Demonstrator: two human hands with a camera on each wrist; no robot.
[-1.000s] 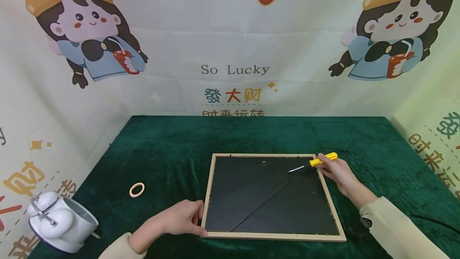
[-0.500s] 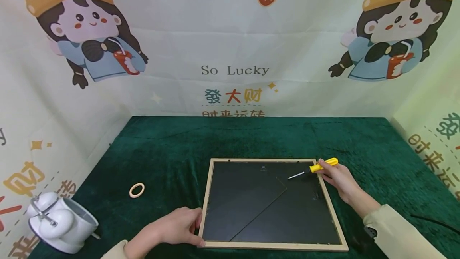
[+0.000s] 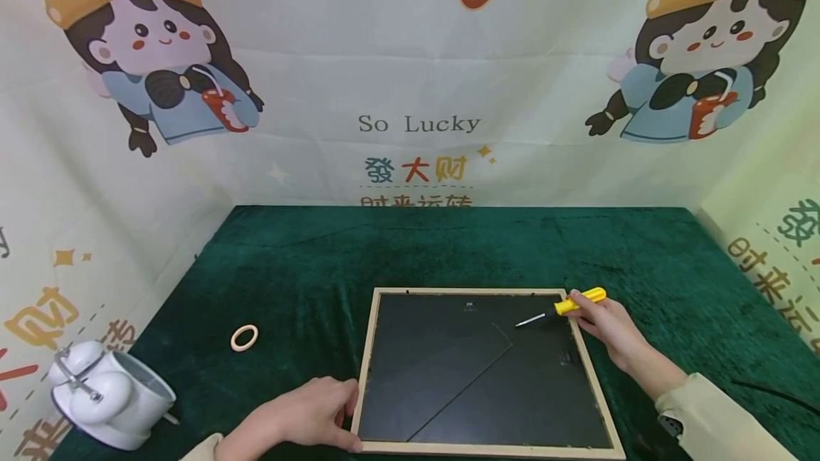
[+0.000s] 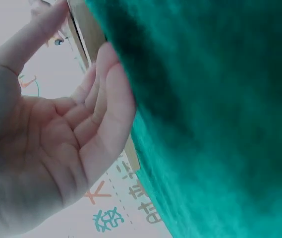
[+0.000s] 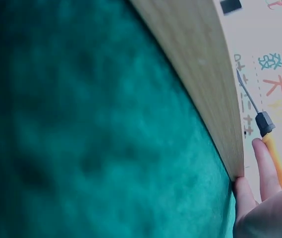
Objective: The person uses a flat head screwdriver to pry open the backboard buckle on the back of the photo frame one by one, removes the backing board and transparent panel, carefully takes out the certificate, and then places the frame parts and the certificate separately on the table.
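Taking the middle of the picture frame as the dial, with 12 o'clock away from the person, the left hand sits at 8, thumb on that corner and bent fingers against the side. It grips there probably because a corner gives firm control. The right hand, at 2, does double duty: it pinches a yellow screwdriver between thumb and finger, while the right wrist view shows another finger touching the frame's wooden side. Holding both ends seems meant to balance the frame; the screwdriver's tip points towards 8, over the backing, perhaps simply because the hand hasn't put it down.

The frame lies back up at the near side of the green-covered tabletop. Its narrow border is pale wood, the backing matt black, crossed by a thin slanting line running from 7 o'clock towards 2; small marks near 12 are too tiny to read.
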